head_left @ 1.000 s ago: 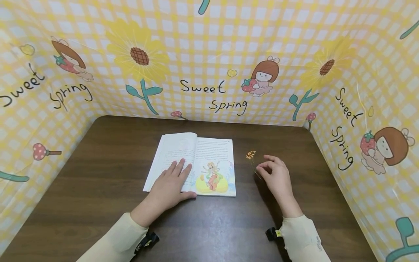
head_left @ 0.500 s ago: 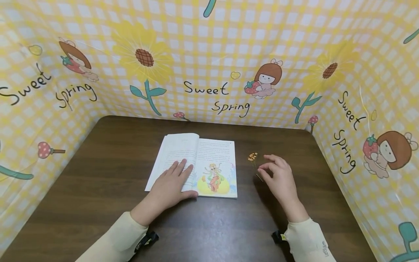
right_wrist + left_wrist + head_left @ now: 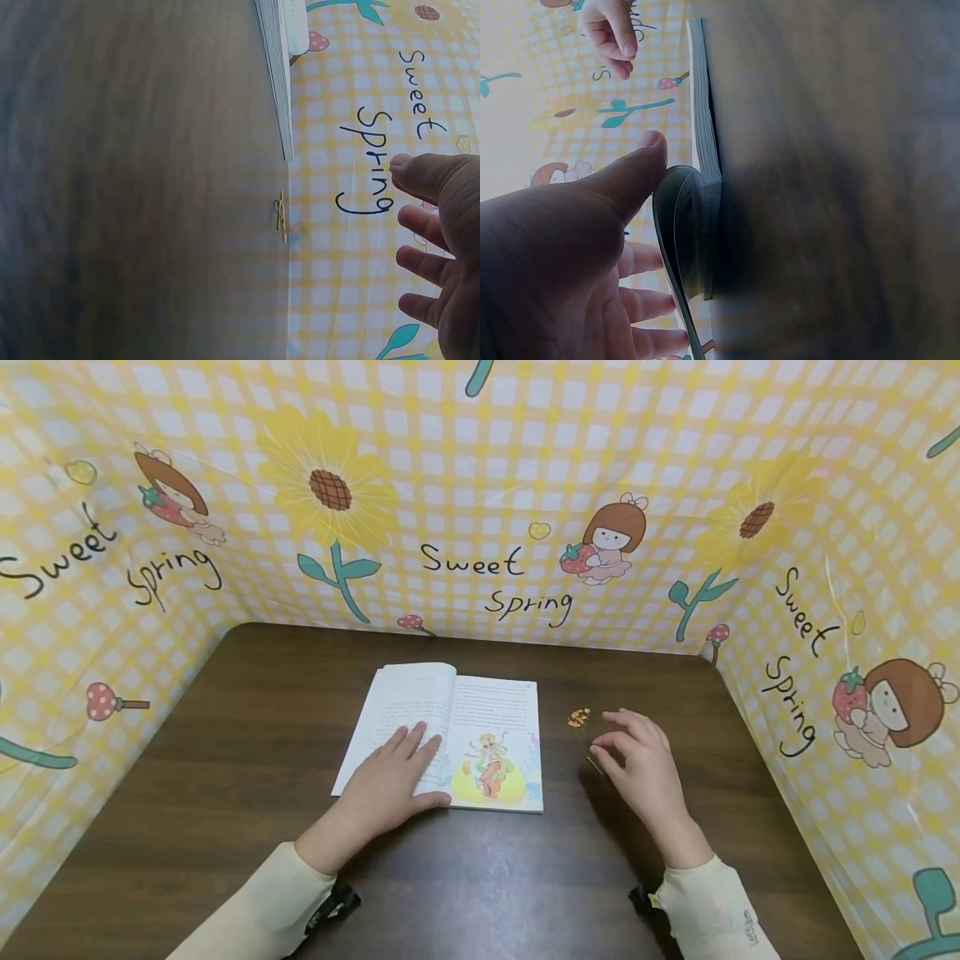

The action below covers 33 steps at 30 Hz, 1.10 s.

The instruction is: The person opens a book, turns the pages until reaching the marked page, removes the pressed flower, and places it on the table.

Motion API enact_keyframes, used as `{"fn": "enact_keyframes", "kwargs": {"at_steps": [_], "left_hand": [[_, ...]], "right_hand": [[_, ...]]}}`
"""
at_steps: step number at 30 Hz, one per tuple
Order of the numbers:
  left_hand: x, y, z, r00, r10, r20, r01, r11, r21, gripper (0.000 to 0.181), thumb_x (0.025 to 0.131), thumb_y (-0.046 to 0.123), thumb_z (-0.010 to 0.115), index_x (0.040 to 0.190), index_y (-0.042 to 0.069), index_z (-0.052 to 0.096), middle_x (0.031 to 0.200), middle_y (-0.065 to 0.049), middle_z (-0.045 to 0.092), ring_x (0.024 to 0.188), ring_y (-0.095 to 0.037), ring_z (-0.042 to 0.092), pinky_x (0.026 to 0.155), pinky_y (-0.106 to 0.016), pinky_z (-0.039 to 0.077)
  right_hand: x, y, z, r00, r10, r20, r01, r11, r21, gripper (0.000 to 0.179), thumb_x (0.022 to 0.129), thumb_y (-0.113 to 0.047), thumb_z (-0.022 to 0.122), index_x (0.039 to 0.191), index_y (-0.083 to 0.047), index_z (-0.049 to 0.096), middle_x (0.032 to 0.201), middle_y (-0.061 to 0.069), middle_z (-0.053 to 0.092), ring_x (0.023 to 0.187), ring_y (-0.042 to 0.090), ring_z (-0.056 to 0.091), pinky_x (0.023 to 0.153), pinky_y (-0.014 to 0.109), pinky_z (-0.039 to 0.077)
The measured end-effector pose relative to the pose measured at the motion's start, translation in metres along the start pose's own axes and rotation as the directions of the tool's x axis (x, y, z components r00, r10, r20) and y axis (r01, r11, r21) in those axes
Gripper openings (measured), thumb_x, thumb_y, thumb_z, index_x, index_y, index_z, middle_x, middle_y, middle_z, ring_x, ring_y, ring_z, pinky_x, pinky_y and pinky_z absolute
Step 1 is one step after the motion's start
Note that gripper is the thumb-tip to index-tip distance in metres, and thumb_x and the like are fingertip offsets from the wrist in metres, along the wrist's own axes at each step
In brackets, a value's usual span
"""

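Note:
An open book (image 3: 498,702) lies on the dark wooden table, its right page showing a printed picture of a figure on a yellow shape. My left hand (image 3: 386,789) rests on the left page with fingers spread, thumb near the lower edge by the fold. In the left wrist view, that page side (image 3: 676,259) bows up under the thumb. Right of the book lies a small dried flower sprig (image 3: 579,718) with orange-yellow heads and a thin stem. My right hand (image 3: 641,768) hovers above its stem end, fingers loosely bent, holding nothing; the right wrist view shows a gap between hand and sprig (image 3: 281,217).
A yellow-and-white checked cloth (image 3: 465,460) with printed flowers and lettering walls the table (image 3: 480,893) at the back and both sides. Both wrists wear black straps over pale sleeves.
The head view has shifted slightly. My right wrist and sleeve have moved a little to the right, while the left hand stays on the page and the sprig keeps its place beside the book.

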<state>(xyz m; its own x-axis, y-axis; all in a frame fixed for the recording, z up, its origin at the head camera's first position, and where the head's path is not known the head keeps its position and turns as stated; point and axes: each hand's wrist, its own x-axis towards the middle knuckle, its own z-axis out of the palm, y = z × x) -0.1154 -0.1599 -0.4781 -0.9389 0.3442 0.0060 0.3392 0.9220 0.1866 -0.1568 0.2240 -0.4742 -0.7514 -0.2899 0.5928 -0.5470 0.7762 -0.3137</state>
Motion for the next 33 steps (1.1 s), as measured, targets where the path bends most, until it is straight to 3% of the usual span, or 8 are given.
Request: {"fn": "enact_keyframes", "kwargs": {"at_steps": [10,20,33], "left_hand": [[-0.001,-0.004,-0.002,0.999,0.023,-0.031,-0.023,1.0,-0.002,0.092,0.087,0.069,0.067,0.157,0.013,0.043,0.165,-0.019,0.033,0.15,-0.043,0.034,0.111,-0.061,0.041],[0.002,-0.004,-0.001,0.999,0.021,-0.024,-0.021,1.0,0.001,0.091,0.088,0.069,0.065,0.157,0.014,0.043,0.165,-0.018,0.033,0.15,-0.042,0.034,0.109,-0.063,0.042],[0.001,-0.006,-0.005,0.996,0.059,-0.061,-0.06,0.998,-0.01,0.088,0.09,0.063,0.068,0.156,0.009,0.043,0.162,-0.019,0.038,0.148,-0.043,0.038,0.106,-0.063,0.044]], "right_hand": [[0.005,-0.002,-0.002,0.998,-0.059,0.014,0.06,0.998,-0.031,0.013,0.08,-0.014,0.089,0.087,-0.011,0.078,0.128,0.012,0.068,0.131,0.038,0.055,0.114,0.061,0.034],[0.011,-0.002,-0.003,0.994,-0.105,0.028,0.107,0.993,-0.048,0.014,0.081,-0.015,0.088,0.089,-0.012,0.078,0.129,0.011,0.068,0.132,0.037,0.056,0.115,0.061,0.034],[0.008,-0.001,0.0,0.993,-0.117,0.023,0.118,0.993,-0.016,0.015,0.08,-0.015,0.088,0.089,-0.011,0.078,0.128,0.012,0.068,0.131,0.039,0.056,0.114,0.061,0.035]]}}
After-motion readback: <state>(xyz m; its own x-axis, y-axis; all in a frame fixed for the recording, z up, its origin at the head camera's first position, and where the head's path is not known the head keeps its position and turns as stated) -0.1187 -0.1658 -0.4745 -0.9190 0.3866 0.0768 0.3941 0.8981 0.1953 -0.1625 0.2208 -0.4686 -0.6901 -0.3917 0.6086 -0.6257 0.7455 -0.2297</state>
